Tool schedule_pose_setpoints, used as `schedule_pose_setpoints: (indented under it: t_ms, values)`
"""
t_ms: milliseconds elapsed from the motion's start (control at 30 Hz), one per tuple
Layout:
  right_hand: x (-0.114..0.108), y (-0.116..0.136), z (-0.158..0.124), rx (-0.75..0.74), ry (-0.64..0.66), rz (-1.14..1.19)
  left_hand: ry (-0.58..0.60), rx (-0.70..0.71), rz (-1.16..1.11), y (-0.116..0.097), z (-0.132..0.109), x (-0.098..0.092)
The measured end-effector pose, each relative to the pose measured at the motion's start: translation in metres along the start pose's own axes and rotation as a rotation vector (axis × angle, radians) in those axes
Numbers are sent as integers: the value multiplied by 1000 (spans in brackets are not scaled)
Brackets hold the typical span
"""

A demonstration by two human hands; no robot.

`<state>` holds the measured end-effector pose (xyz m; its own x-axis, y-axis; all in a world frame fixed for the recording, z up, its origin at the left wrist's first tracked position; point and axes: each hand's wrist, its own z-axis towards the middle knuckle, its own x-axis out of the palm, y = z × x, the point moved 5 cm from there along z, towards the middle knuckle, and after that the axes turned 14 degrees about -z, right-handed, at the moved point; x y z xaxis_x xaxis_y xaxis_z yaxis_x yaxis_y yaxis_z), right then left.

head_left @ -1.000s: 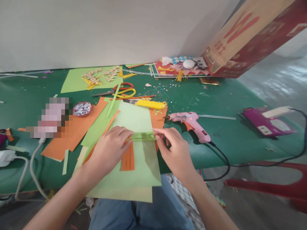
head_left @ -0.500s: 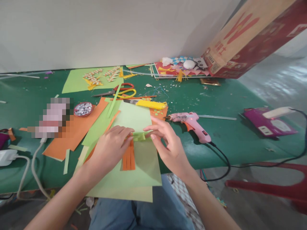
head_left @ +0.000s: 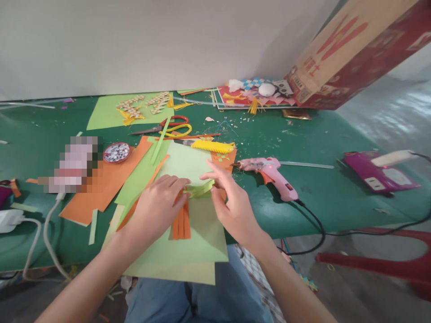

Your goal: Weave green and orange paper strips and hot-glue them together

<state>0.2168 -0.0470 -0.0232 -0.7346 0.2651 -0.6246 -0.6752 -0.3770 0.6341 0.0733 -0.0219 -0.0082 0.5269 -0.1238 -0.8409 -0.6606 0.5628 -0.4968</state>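
Between my hands is a small bright green paper piece (head_left: 201,189), joined with or lying over orange paper strips (head_left: 182,224) that hang toward me. My left hand (head_left: 160,197) pinches the piece's left end where it meets the orange strips. My right hand (head_left: 232,202) has its thumb and a finger closed on the right end of the green paper, with the index finger raised. Beneath them lie light green sheets (head_left: 205,246). A yellow-handled cutter (head_left: 212,146) rests just beyond my hands, and a pink glue gun (head_left: 274,175) lies to the right.
Scissors (head_left: 175,126), a dish of small pieces (head_left: 116,153) and an orange sheet (head_left: 101,188) lie on the green table (head_left: 303,139). A purple power box (head_left: 373,172) is at right, a phone (head_left: 74,163) at left, a red paper bag (head_left: 353,58) behind.
The green paper's right end has been lifted and its strip spread out toward the right. My right hand's fingers have closed on that end.
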Motion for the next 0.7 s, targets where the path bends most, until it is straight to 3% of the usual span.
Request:
schedule_pose_setpoints:
  t_ms: [233,467,700]
  values:
    - [-2,1,2,-51,10,-81,-7,-3,-7,1,-1,0]
    - [-2,0,5,57,62,60,-7,4,14,2,-2,1]
    - [3,4,4,41,114,172,41,28,83,0,1,3]
